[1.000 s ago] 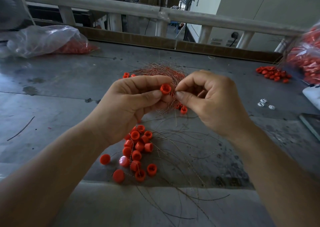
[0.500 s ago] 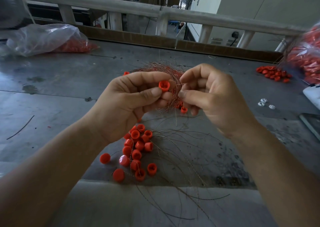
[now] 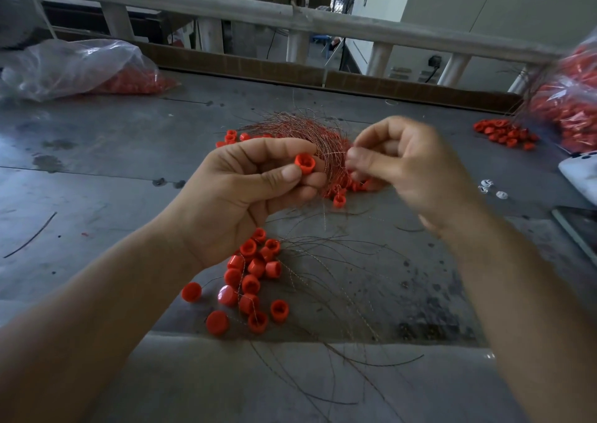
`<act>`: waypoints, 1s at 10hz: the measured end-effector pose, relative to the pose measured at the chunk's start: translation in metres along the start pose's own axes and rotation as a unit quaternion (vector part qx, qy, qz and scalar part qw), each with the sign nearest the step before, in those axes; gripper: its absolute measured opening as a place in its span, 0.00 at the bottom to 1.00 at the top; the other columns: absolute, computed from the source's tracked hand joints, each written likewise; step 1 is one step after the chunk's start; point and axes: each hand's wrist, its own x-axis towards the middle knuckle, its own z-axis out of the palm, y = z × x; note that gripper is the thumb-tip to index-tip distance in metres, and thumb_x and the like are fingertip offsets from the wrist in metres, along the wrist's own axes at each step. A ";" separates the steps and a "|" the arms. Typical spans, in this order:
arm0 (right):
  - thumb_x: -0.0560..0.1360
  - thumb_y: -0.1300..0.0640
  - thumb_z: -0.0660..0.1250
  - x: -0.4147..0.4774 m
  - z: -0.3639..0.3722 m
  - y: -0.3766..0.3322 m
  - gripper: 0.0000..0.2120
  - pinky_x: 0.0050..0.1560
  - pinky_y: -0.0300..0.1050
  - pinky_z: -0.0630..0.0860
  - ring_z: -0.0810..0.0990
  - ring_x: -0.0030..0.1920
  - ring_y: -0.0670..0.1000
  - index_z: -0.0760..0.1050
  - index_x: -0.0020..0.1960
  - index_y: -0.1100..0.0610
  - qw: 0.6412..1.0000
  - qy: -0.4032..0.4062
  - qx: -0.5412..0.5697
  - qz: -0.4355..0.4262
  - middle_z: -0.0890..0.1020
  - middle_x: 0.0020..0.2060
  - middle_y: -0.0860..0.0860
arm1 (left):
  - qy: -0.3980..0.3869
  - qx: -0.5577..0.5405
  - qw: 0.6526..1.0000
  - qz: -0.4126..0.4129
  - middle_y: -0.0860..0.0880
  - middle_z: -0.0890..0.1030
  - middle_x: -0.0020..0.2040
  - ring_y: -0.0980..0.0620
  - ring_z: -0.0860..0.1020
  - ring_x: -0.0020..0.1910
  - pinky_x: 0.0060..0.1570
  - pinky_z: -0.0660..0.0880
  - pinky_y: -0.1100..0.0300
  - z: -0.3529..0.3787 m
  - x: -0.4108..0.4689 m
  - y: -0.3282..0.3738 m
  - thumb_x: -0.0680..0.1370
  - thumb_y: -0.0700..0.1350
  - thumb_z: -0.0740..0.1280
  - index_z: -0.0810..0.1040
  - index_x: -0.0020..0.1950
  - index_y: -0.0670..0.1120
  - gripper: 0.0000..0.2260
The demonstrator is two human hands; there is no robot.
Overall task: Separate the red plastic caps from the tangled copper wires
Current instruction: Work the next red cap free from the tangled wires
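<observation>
Two hands meet above the grey table (image 3: 97, 170). The left hand (image 3: 245, 193) pinches one red cap (image 3: 304, 163) between its thumb and first fingers, with the hollow mouth turned up and towards the viewer. The right hand (image 3: 403, 167) is just beside it, with curled fingers and the thumb pressed to the forefinger. It is blurred, so I cannot tell whether a strand is caught in that pinch.

The wire tangle (image 3: 300, 135) lies just behind and to the right of the held cap, filling the gap between the hands, so the right hand is nearer to it. Any strand leaving the cap would probably run rightward, and the next pull looks likely to go sideways, away from the left hand.

The cap is a short, smooth plastic cup, closed at one end. The wires are hair-thin, coppery and springy, and are bunched into a curved nest.

Below the left wrist is a heap of caps (image 3: 252, 277), some mouth-up and some dome-up, with thin wire running among several. Loose strands (image 3: 336, 293) fan out towards the near edge. Farther off is a smaller pile of caps (image 3: 504, 133), and clear bags (image 3: 74, 67) of red pieces lie at both sides.
</observation>
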 end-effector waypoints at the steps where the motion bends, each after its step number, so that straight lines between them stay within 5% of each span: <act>1: 0.73 0.59 0.68 0.010 -0.018 0.017 0.08 0.36 0.37 0.74 0.79 0.33 0.44 0.73 0.38 0.50 0.984 0.119 -0.135 -0.007 0.80 0.33 0.47 | 0.004 -0.002 1.000 -0.002 0.45 0.84 0.40 0.53 0.83 0.40 0.38 0.78 0.65 0.000 -0.001 -0.001 0.66 0.34 0.64 0.84 0.42 0.43 0.11; 2: 0.72 0.57 0.68 0.018 -0.023 0.038 0.09 0.39 0.39 0.69 0.75 0.34 0.42 0.73 0.35 0.48 0.947 0.126 -0.294 0.018 0.77 0.32 0.43 | 0.002 -0.001 1.000 -0.002 0.45 0.84 0.41 0.53 0.83 0.40 0.39 0.78 0.65 0.001 -0.001 0.000 0.66 0.34 0.65 0.84 0.42 0.43 0.11; 3: 0.73 0.60 0.68 0.022 -0.021 0.057 0.04 0.45 0.39 0.71 0.77 0.41 0.47 0.79 0.45 0.52 0.934 0.087 -0.341 0.053 0.79 0.38 0.47 | 0.000 0.001 1.000 -0.004 0.45 0.84 0.41 0.53 0.83 0.40 0.39 0.78 0.65 0.001 -0.002 0.001 0.66 0.35 0.65 0.84 0.43 0.43 0.11; 4: 0.73 0.61 0.68 0.024 -0.017 0.068 0.10 0.44 0.38 0.68 0.73 0.40 0.46 0.79 0.54 0.54 0.937 0.064 -0.343 0.037 0.76 0.36 0.45 | -0.001 0.000 1.000 -0.003 0.45 0.84 0.41 0.53 0.83 0.40 0.39 0.78 0.65 0.002 -0.002 0.001 0.67 0.34 0.63 0.84 0.43 0.43 0.12; 6: 0.71 0.59 0.70 0.026 -0.007 0.073 0.05 0.42 0.37 0.65 0.73 0.41 0.47 0.79 0.47 0.55 0.928 0.052 -0.368 0.009 0.74 0.41 0.48 | -0.004 -0.006 1.000 -0.005 0.44 0.84 0.41 0.53 0.83 0.40 0.39 0.78 0.65 0.002 -0.002 0.001 0.68 0.33 0.63 0.84 0.43 0.42 0.12; 8: 0.68 0.60 0.73 0.026 -0.016 0.066 0.08 0.39 0.37 0.68 0.74 0.37 0.46 0.75 0.35 0.51 0.951 0.087 -0.297 0.001 0.79 0.37 0.50 | -0.001 0.000 1.000 -0.008 0.44 0.84 0.41 0.53 0.83 0.39 0.39 0.78 0.65 0.002 -0.002 0.001 0.67 0.33 0.63 0.84 0.42 0.42 0.12; 9: 0.69 0.62 0.72 0.026 -0.021 0.063 0.10 0.35 0.28 0.69 0.75 0.32 0.42 0.75 0.34 0.51 0.965 0.109 -0.238 0.027 0.78 0.30 0.46 | -0.003 0.003 1.000 -0.010 0.44 0.84 0.41 0.53 0.83 0.39 0.38 0.79 0.65 0.001 -0.002 0.001 0.67 0.33 0.63 0.84 0.43 0.42 0.12; 10: 0.70 0.66 0.70 0.026 -0.026 0.061 0.10 0.41 0.38 0.77 0.79 0.33 0.48 0.75 0.35 0.54 0.982 0.127 -0.122 0.065 0.79 0.31 0.51 | -0.004 0.007 1.000 -0.011 0.44 0.84 0.41 0.53 0.83 0.39 0.38 0.79 0.65 0.001 -0.002 0.002 0.67 0.33 0.63 0.84 0.43 0.42 0.12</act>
